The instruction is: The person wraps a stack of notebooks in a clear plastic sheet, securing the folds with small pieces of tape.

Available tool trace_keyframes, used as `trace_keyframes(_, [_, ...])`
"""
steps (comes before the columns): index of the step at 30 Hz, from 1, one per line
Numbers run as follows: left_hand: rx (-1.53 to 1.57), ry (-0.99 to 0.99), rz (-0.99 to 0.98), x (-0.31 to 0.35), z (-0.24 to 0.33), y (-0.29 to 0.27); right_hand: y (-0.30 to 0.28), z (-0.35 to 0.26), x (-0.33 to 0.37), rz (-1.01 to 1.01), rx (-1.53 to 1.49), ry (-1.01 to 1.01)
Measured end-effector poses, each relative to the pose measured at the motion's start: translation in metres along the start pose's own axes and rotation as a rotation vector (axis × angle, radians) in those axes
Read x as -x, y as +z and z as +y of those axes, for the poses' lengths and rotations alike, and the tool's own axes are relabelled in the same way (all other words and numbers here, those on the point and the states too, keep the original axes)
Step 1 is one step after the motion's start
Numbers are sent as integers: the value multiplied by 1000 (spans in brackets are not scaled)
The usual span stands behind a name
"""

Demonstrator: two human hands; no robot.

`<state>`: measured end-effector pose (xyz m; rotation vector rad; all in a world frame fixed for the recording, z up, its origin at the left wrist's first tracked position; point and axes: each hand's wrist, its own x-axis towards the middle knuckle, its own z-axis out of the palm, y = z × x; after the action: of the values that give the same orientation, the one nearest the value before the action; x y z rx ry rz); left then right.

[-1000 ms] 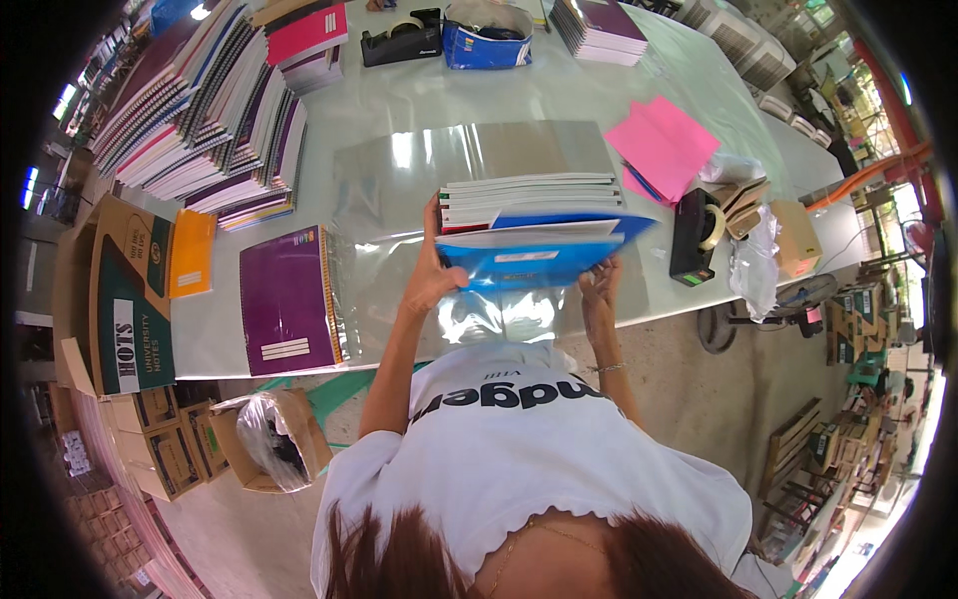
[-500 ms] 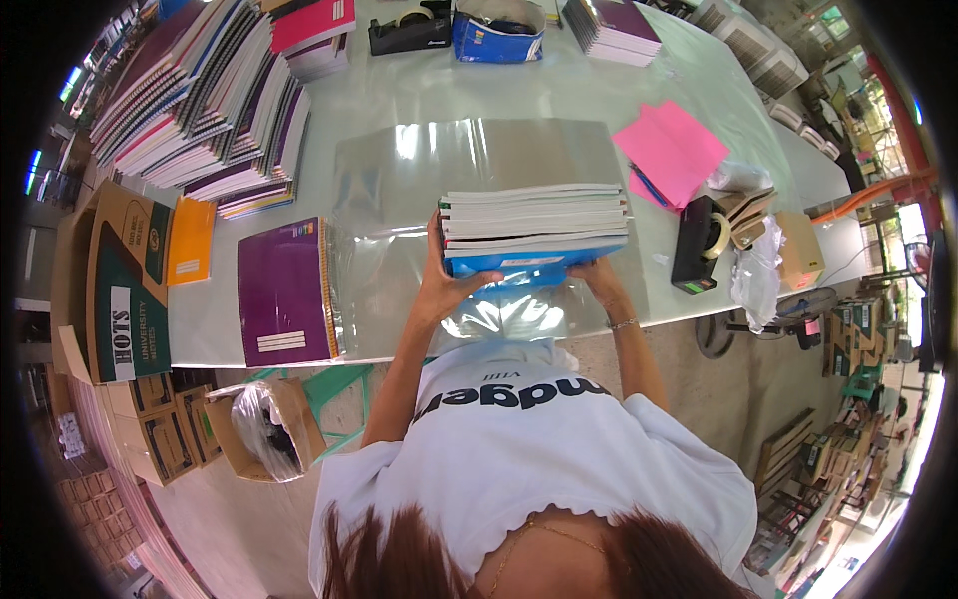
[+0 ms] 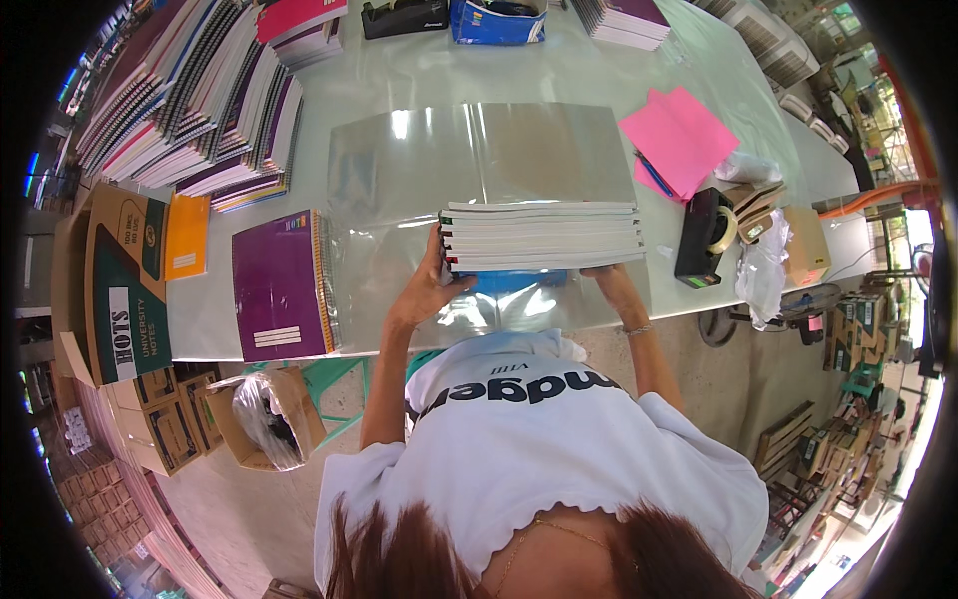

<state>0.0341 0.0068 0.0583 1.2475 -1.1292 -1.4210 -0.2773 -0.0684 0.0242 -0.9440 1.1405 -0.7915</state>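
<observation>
A thick stack of notebooks (image 3: 544,238) is upright between my hands, its white page edges facing up. My left hand (image 3: 431,288) grips the stack's left end, thumb along the near side. At the right end, my right hand (image 3: 611,285) holds the near corner, most of its fingers hidden beneath or behind the books. A strip of blue cover (image 3: 519,281) shows below the near edge. Under the stack, a clear plastic sheet (image 3: 399,180) lies on the table, creased and shiny.
To the left are a purple spiral notebook (image 3: 279,290), an orange notebook (image 3: 187,235), a carton (image 3: 125,280) and tall notebook piles (image 3: 200,100). On the right lie pink sheets (image 3: 689,140), a pen (image 3: 654,173) and a tape dispenser (image 3: 706,240). An open box (image 3: 264,419) stands below the table edge.
The stack has tipped, so its page edges face up more and much less of the blue cover shows. Both hands still hold it.
</observation>
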Motion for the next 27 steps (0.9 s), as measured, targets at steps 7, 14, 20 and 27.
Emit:
trace_keyframes(7, [79,-82,108,-2,-3,14,0,9,-7,-34,31,-87])
trace_keyframes(14, [187,55,166,-2,-11,22,17,-4,-7,-25,-36,-87])
trace_keyframes(20, [48,38,215,11,-12,20,19,-3,0,-54,-48,-86])
trace_keyframes(27, [-1,161,304,13,-27,29,20,-16,6,-136,172,-48])
